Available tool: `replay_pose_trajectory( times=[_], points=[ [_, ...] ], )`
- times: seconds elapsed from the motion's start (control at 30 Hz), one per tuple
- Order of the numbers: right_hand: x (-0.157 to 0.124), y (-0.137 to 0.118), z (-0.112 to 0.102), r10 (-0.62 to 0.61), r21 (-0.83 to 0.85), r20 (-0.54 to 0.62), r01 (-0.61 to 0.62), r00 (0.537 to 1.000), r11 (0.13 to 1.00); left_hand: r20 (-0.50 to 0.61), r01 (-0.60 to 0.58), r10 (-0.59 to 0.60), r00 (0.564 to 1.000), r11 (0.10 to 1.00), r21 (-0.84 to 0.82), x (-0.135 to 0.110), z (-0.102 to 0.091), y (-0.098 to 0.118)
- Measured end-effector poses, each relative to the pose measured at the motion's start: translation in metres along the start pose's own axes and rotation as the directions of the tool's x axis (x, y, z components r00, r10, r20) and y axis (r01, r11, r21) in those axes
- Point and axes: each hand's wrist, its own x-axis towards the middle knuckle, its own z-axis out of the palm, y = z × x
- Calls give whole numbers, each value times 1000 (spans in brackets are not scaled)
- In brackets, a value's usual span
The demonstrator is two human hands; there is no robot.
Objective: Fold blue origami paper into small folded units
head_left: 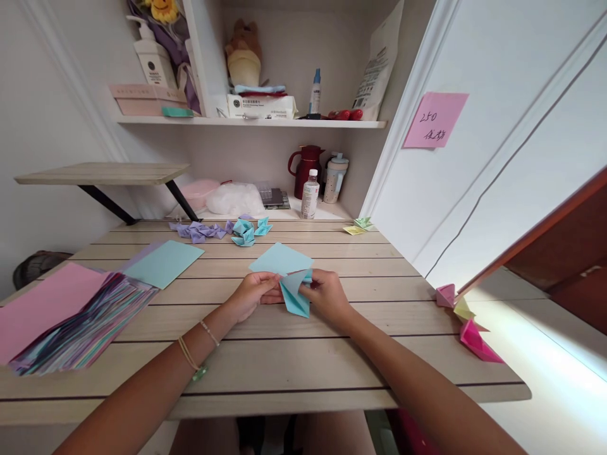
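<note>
A partly folded sheet of light blue origami paper is held up between both hands above the middle of the table. My left hand pinches its left edge between thumb and fingers. On the other side, my right hand grips the right edge, with some fingertips hidden behind the folds. One flap stands raised and a pointed part hangs toward me. Just behind the hands lies a flat light blue square sheet, partly covered by them.
A thick stack of coloured paper lies at the left. Purple folded pieces and blue folded pieces sit at the back. Pink folded pieces rest on the right edge. A bottle stands behind the table, below a shelf.
</note>
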Motion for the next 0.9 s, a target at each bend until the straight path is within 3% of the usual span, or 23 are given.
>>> replay_pose_trajectory(
  times=[0.13, 0.27, 0.47, 0.6, 0.73, 0.9],
  points=[
    [-1, -1, 3, -123, -137, -16, 120, 992, 983, 34, 44, -43, 998, 998, -36, -1, 2, 2],
    [-4, -2, 7, -97, -211, -45, 85, 994, 974, 23, 70, -70, 997, 997, 14, -4, 5, 1],
    [-5, 1, 4, -170, -138, 87, 181, 982, 974, -21, 64, -63, 998, 994, 91, -3, 5, -4],
    [1, 8, -4, -67, 22, 155, 65, 986, 998, -25, 49, -46, 999, 990, 131, -2, 0, 0],
    [7, 15, -11, 65, 156, 324, -121, 944, 980, -23, -5, 9, 1000, 984, 176, -3, -4, 6],
    [7, 12, -9, 43, 129, 184, -68, 982, 989, -10, -42, 46, 999, 975, 217, -4, -3, 4]
  ],
)
